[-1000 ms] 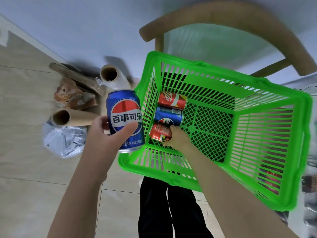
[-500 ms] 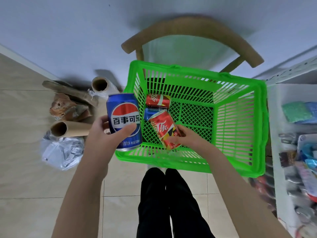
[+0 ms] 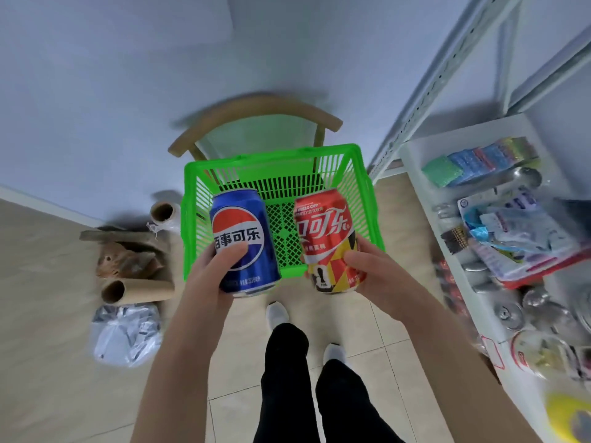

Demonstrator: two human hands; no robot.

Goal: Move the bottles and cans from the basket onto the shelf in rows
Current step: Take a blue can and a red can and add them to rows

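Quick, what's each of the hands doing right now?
Left hand: holding the blue can.
Right hand: holding the red can.

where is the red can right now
Head view: the red metal drink can is held in the right hand over the green plastic basket, right of the blue metal can in the left hand.

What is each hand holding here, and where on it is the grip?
The left hand grips the blue can round its lower body; the right hand grips the red can likewise.
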